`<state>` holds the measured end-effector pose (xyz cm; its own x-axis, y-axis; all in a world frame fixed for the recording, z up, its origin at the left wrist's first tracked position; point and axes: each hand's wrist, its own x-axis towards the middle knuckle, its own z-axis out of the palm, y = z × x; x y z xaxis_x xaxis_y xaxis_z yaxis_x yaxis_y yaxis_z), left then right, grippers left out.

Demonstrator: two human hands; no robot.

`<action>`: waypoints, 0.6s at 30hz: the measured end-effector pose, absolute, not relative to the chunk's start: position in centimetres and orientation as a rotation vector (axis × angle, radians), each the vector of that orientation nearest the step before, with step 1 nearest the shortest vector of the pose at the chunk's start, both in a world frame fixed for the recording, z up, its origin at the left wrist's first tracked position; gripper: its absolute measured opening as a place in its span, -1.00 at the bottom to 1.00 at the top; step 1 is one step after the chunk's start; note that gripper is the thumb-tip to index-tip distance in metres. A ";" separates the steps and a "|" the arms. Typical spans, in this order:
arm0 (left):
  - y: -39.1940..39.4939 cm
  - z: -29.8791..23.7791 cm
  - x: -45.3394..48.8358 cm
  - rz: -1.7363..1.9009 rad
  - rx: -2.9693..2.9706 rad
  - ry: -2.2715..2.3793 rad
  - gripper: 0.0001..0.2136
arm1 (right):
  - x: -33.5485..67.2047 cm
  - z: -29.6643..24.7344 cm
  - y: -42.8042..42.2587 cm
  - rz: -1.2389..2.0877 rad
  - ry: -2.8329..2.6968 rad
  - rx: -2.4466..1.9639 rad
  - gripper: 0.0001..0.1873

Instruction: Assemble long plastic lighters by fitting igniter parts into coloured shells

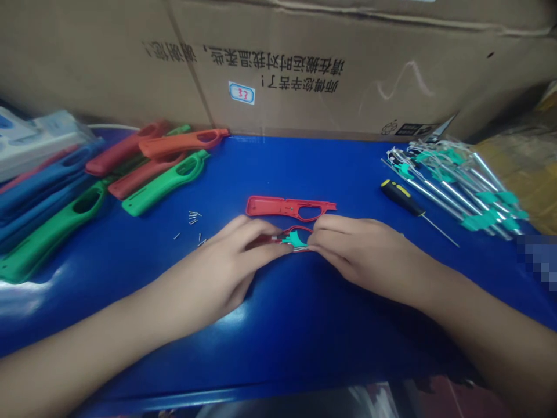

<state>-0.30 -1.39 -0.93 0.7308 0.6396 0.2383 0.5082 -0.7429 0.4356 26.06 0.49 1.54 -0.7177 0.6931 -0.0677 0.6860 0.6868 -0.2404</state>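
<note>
Both my hands rest on the blue table (278,313) around a red plastic handle shell (300,232) that has a teal part (292,238) seated in it. My left hand (226,261) pinches the shell's left end with closed fingers. My right hand (361,252) grips its right end, fingers curled over it. Most of this shell is hidden under my hands. A second red handle half (289,207) lies flat just beyond them, inner side up.
Green, orange, red and blue handles (165,168) are piled at the left. Several small screws (194,219) lie near them. A black-and-yellow screwdriver (402,196) and a bundle of metal rods with teal pieces (461,180) sit at the right. A cardboard box (304,64) walls the back.
</note>
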 end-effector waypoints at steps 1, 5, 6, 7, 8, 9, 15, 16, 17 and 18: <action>-1.4 -0.9 -0.3 0.537 2.604 0.890 -0.54 | 26.1 1.5 0.5 0.388 -2.859 -1.167 -0.76; -1.4 -0.8 -0.5 0.514 2.680 0.876 -0.52 | 26.1 1.4 0.4 0.382 -2.865 -1.159 -0.75; -1.4 -0.7 -0.5 0.514 2.691 0.869 -0.52 | 26.1 1.4 0.4 0.377 -2.866 -1.155 -0.75; -1.4 -0.7 -0.6 0.515 2.694 0.865 -0.53 | 26.2 1.3 0.4 0.371 -2.865 -1.148 -0.74; -1.4 -0.7 -0.7 0.521 2.690 0.864 -0.54 | 26.2 1.3 0.4 0.365 -2.864 -1.143 -0.74; -1.4 -0.7 -0.7 0.526 2.679 0.868 -0.55 | 26.2 1.3 0.5 0.361 -2.863 -1.135 -0.74; -1.4 -0.8 -0.7 0.551 2.643 0.879 -0.56 | 26.2 1.5 0.5 0.375 -2.878 -1.128 -0.74; -1.3 -0.8 -0.7 0.551 2.642 0.879 -0.55 | 26.2 1.5 0.5 0.379 -2.881 -1.138 -0.73; -1.3 -0.7 -0.6 0.547 2.642 0.878 -0.55 | 26.1 1.5 0.5 0.382 -2.882 -1.143 -0.73; -1.3 -0.7 -0.6 0.542 2.641 0.878 -0.55 | 26.1 1.5 0.5 0.382 -2.881 -1.148 -0.73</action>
<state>-0.55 -1.30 -0.72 0.7411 0.6212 0.2547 0.5059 -0.7661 0.3965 26.12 0.47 1.55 -0.7298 0.6796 -0.0744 0.6755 0.7002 -0.2312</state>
